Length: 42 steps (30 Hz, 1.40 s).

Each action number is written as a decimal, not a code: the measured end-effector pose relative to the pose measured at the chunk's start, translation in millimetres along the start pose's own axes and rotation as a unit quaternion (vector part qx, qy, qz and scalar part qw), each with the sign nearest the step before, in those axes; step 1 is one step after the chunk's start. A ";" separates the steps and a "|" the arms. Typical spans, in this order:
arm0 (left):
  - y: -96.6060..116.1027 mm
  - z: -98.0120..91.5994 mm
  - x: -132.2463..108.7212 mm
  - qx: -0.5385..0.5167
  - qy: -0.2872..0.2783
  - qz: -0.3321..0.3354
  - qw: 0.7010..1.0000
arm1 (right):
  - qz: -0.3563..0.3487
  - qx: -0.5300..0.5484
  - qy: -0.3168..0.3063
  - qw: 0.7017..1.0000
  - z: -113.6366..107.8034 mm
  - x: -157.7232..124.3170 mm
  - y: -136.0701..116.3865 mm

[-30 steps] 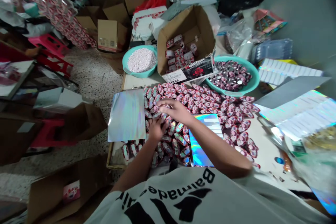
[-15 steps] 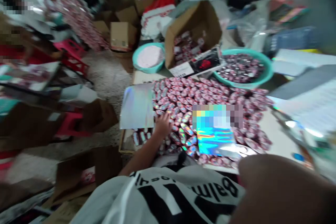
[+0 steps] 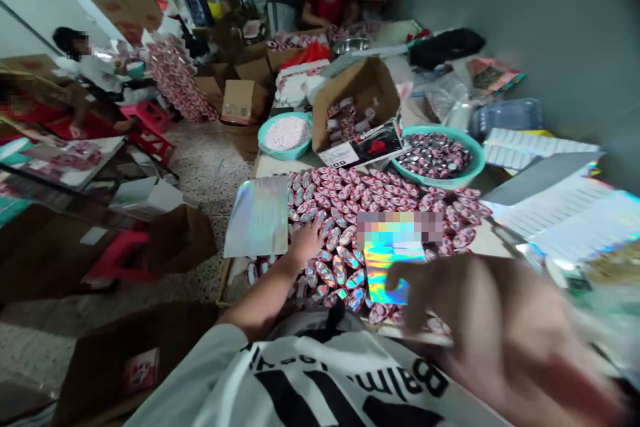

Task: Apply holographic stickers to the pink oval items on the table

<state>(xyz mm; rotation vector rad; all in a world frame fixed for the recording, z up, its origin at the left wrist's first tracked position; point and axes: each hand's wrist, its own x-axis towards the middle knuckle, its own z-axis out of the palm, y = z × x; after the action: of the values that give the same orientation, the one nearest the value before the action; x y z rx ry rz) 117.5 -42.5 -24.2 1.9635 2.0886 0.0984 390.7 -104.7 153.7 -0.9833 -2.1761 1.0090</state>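
Note:
Small oval pieces (image 3: 345, 203), pink and red with shiny tops, cover much of the table in a dense layer. My left hand (image 3: 306, 241) rests on their left part, fingers stretched out and nothing visibly held. Beside it lies a pale iridescent sheet (image 3: 257, 217) at the table's left edge. A bright rainbow-coloured sheet (image 3: 387, 273) lies on the pieces, its top partly pixelated. My right hand (image 3: 480, 307) is large and smeared by motion close to the camera, overlapping that sheet's right edge. Whether it touches or holds anything I cannot make out.
Behind the pieces stand a turquoise basin (image 3: 477, 163) of shiny pieces, a cardboard box (image 3: 373, 87) and a smaller basin (image 3: 263, 140) with pale contents. White ridged sheets (image 3: 565, 213) lie right. Cartons (image 3: 185, 240) and a pink stool (image 3: 117, 260) stand left. People sit farther back.
My right hand has come into view at the right, over the edge of the rainbow-coloured sheet. My left hand stays on the pieces. The camera view has tilted up, showing more of the room.

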 end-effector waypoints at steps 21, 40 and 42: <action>3.5 12.4 51.0 0.078 -0.036 0.050 0.995 | 0.494 -0.211 0.076 0.840 43.7 -38.8 177.6; 84.3 -106.2 -54.1 -0.032 0.065 0.327 0.942 | 0.140 0.034 0.042 0.989 -3.7 11.8 60.4; 83.1 -107.7 -56.8 -0.044 0.065 0.346 0.935 | 0.115 0.043 0.015 0.992 -6.5 19.7 48.9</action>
<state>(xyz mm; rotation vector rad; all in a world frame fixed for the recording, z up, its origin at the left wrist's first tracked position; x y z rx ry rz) 174.4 -77.5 107.3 2.5887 1.3235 0.4582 402.7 -64.3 121.3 -1.2208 -2.0099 1.1745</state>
